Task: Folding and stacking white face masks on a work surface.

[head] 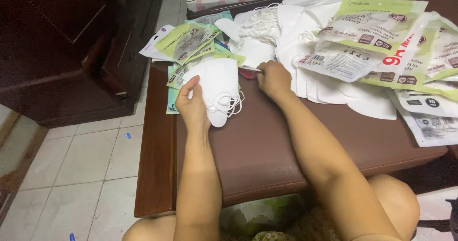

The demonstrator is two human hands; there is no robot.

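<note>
A fan of flat green-and-white pouches [187,41] lies at upper centre-left of the frame, overlapping one another; under them, teal-edged packs [172,95] run down toward the left edge of the brown table [257,150]; at upper right a larger pale-green pouch [377,24] with a clear window rests on white masks [305,31]; just below it a clear pouch [338,60] shows a small barcode label; further right, a pile of green, white and red-lettered packs [420,60] spreads to the frame's edge; at right centre, white pouches [429,122] overhang the table.
</note>
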